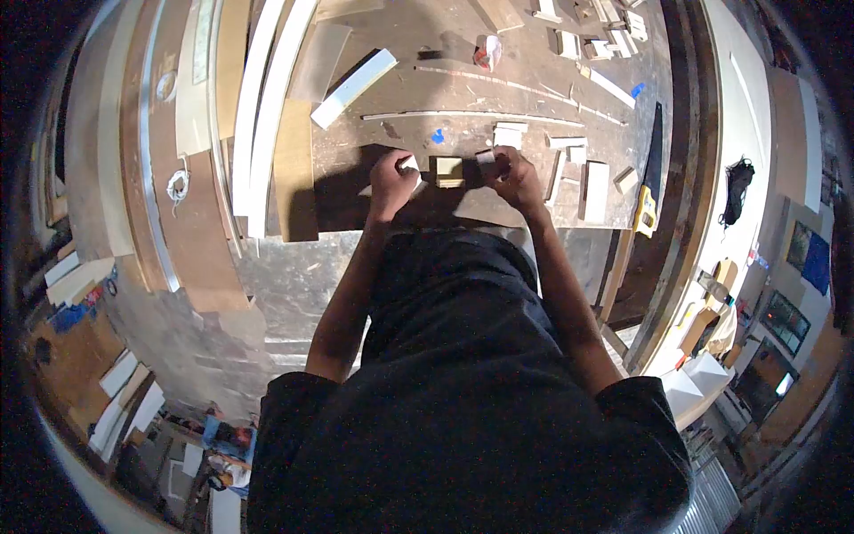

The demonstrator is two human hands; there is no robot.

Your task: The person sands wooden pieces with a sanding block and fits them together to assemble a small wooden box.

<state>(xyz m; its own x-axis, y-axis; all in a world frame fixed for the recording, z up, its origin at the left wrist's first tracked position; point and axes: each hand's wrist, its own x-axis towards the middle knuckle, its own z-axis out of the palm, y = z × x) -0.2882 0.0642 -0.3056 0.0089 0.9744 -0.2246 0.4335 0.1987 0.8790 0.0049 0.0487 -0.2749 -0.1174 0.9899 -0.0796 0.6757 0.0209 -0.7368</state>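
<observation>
Fingers curled tight, the left hand grips a white piece and the right hand a small pale block, upper center of frame.

The block, small, squarish and yellowish with a paler front edge, lies on the tabletop between the 2 hands, apart from both. The left hand grips a small white piece, partly hidden by the fingers; the right hand pinches a small pale piece, its far end pointing toward the left, exact shape too small to tell.
</observation>
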